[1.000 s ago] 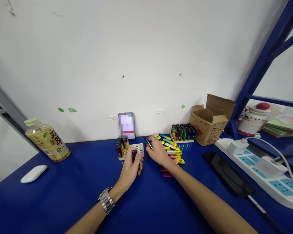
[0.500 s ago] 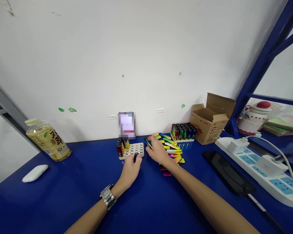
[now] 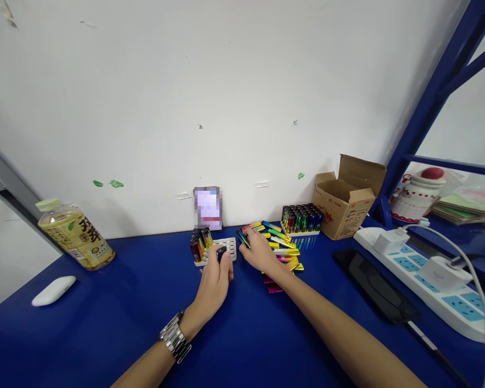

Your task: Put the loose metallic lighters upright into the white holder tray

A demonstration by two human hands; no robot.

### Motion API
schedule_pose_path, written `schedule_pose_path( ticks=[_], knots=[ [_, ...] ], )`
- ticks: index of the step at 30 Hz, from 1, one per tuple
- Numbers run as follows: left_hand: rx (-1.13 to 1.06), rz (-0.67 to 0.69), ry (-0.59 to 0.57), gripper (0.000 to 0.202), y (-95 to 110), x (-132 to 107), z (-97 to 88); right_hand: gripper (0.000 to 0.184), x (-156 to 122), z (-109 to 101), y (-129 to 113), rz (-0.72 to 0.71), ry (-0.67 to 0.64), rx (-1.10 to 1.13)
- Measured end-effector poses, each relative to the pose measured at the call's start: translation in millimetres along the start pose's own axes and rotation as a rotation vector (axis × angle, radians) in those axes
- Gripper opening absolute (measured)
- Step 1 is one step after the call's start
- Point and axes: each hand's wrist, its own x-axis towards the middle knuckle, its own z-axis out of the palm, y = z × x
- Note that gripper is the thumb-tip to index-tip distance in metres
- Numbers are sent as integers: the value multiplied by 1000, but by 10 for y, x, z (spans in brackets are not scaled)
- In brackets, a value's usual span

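One dark lighter (image 3: 221, 251) is gripped in the left hand (image 3: 215, 272) by the tray (image 3: 231, 247), a bluish lighter (image 3: 243, 238) in the right hand (image 3: 259, 251); we advise upright alignment.

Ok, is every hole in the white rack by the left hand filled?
No, uncovered holes show across the right part of the white rack, beside the left hand.

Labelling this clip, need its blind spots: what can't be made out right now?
All in the head view:
White tray: part of its near side, hidden by the left hand.
Dark piece in that hand: lower part, hidden by the hand itself.
Pile of shiny pieces: part, covered by the right hand and forearm.
Upright screen: content, blurred.
Carton: inside bottom, hidden by its front wall.
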Motion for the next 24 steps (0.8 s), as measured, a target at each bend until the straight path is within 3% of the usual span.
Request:
schedule_pose_path(
  ticks=[4,9,13,17,24],
  knots=[
    [321,291,91,27,150,147,-222,27,-6,-17,-7,6,-17,15],
    [661,327,103,21,128,353,-509,28,-24,-64,-34,23,-14,29],
    [910,384,81,18,-4,401,-596,26,-22,-68,-35,22,-26,19],
    [1019,542,109,14,-86,406,-613,24,-3,-13,1,6,-1,51],
    [1059,745,334,17,-123,436,-651,13,33,-12,32,-19,109,276]
  ],
)
